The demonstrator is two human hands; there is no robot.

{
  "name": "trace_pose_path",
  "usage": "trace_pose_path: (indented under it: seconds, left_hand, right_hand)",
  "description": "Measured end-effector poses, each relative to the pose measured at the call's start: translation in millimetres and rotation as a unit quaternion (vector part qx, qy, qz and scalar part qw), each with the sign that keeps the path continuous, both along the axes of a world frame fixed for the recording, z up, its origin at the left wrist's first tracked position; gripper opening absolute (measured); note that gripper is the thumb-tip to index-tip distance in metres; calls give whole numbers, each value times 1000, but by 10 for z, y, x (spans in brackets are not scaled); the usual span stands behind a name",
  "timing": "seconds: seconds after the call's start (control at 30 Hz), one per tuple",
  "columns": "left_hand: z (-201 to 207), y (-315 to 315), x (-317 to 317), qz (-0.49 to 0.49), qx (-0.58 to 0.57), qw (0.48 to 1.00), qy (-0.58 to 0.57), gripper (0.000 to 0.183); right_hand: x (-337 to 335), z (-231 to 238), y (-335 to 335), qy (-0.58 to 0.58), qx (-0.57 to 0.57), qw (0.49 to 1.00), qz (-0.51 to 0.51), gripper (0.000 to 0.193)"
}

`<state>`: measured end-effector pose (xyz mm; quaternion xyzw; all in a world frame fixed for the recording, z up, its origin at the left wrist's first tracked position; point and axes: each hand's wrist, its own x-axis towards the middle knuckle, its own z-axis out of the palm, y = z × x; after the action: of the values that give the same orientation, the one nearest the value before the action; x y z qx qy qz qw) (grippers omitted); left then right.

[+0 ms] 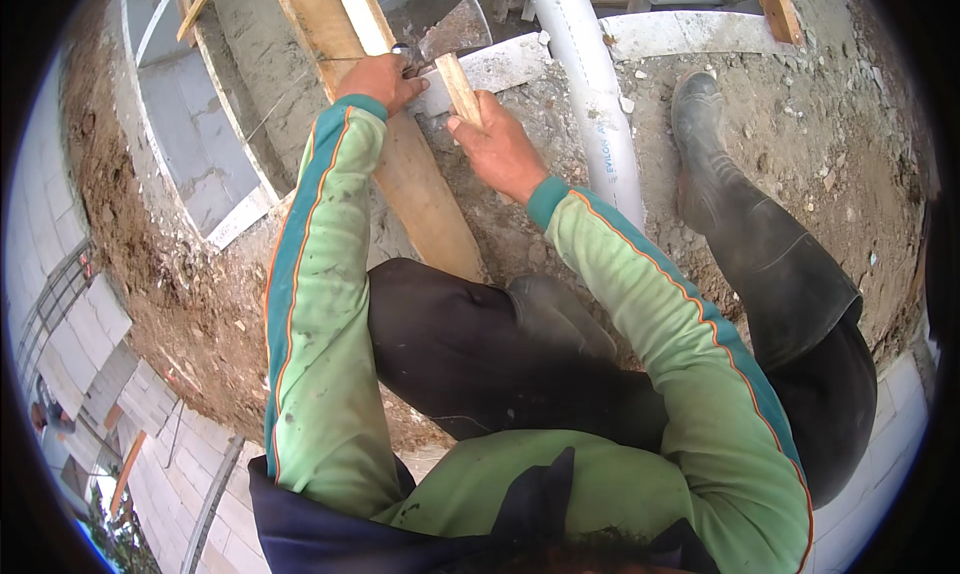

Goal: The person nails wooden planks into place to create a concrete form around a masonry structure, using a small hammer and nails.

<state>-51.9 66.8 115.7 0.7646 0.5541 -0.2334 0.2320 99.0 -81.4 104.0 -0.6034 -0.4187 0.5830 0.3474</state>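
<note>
Basically, bare dirt [835, 164] spreads out on both sides of the white pipe [588, 89]. Two green sleeves [325, 324] reach up from below, one well left of the pipe and the other near its lower end. A long wooden board [428, 199] slants along the pipe's left, apart from it. One black rubber boot [750, 224] stands to the right of the pipe; the other boot [562, 319], partly covered by the dark trouser leg, is below and left of the pipe's lower end. A pale concrete strip [690, 36] shows on either side of the pipe, near its upper part.

The hatchet [462, 86] is just left of the pipe, its broad, worn metal blade upward and its wooden handle pointing down. The right hand [500, 149], between board and pipe, is closed around that handle, thumb lying along the wood. Farther left of the pipe, the left hand [380, 82] is over the board with its fingers bent, close to the dark part of the hatchet head; I cannot tell whether it pinches anything there.
</note>
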Motion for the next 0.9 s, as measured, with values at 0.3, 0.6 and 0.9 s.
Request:
trace_pose_path:
  seconds: [0.3, 0.6, 0.9]
  left_hand:
    - [-41, 62, -61, 36, 1, 999, 11, 36]
    - [3, 51, 64, 22, 10, 999, 27, 32]
    - [-42, 75, 17, 21, 11, 1000, 18, 32]
  right_hand:
    - [103, 223, 34, -16, -39, 999, -30, 38]
    - [128, -33, 3, -100, 20, 990, 95, 40]
    - [110, 191, 97, -90, -10, 995, 39, 34]
